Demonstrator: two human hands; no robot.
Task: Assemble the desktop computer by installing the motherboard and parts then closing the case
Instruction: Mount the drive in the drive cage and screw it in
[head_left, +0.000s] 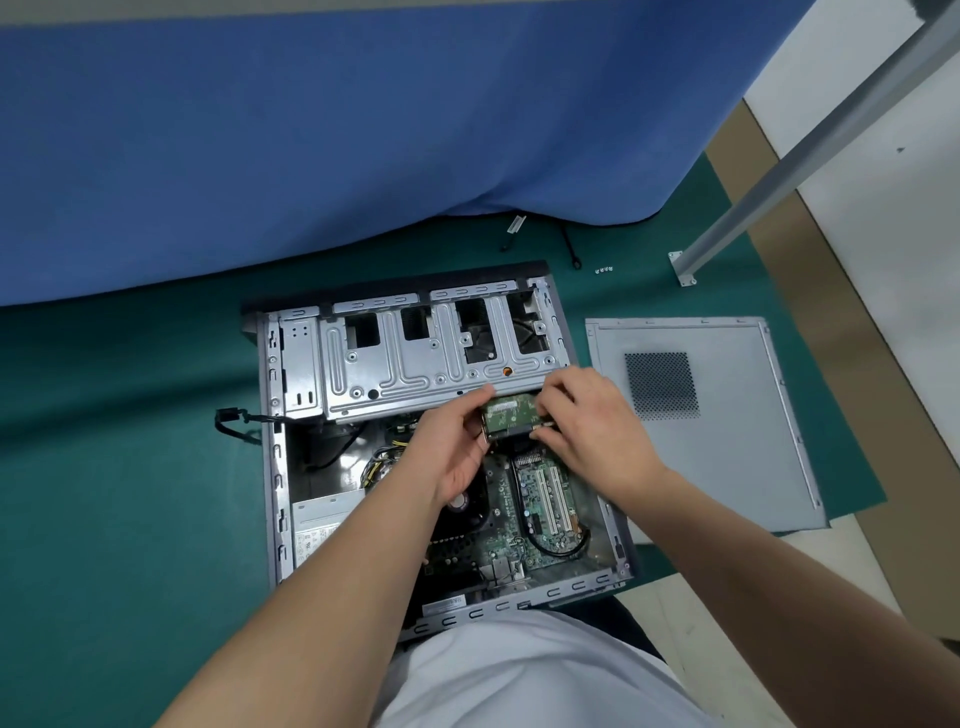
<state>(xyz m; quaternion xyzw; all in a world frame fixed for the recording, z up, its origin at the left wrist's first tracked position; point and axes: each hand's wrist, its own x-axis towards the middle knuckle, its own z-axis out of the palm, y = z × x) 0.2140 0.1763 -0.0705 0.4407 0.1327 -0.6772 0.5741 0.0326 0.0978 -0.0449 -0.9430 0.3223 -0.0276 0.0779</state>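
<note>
An open grey computer case (272, 467) lies flat on a green mat. Its metal drive cage (415, 358) spans the far half, and the green motherboard (540, 499) sits in the near right part. A power supply (322, 519) is at the near left. Both hands hold a hard drive (511, 413), circuit board up, just below the cage's near edge. My left hand (457, 441) grips its left side. On the drive's right side, the fingers of my right hand (582, 415) curl over its corner. A black cable under the drive is mostly hidden.
The case's side panel (727, 467) with a mesh vent lies flat to the right. A few small screws (603, 269) and a black cable tie (571, 249) lie on the green mat (130, 467) beyond the case. Blue cloth (363, 130) hangs behind; a metal table leg (779, 182) stands at right.
</note>
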